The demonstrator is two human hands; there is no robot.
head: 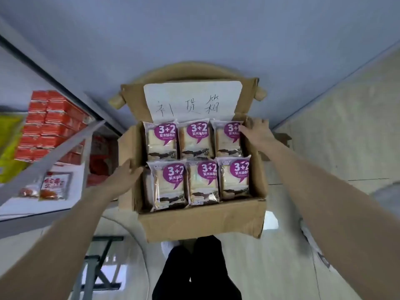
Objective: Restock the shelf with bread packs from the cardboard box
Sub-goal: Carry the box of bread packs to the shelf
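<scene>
An open cardboard box (201,221) stands in front of me, its back flap up with a white handwritten label. Inside lie several bread packs (202,180) with purple "3+2" bubbles, in two rows of three. My left hand (124,177) rests with straight fingers against the box's left wall, fingertips near the front left pack. My right hand (256,132) lies over the box's right rim, fingers reaching onto the back right pack (227,144). The shelf (54,161) is at the left.
The shelf at left carries stacked red packs (49,124), a yellow bag (8,146) and red-and-white sachets (53,187) on a white board. A wooden chair back (151,72) curves behind the box. My dark trousers (197,271) show below it, above a pale tiled floor.
</scene>
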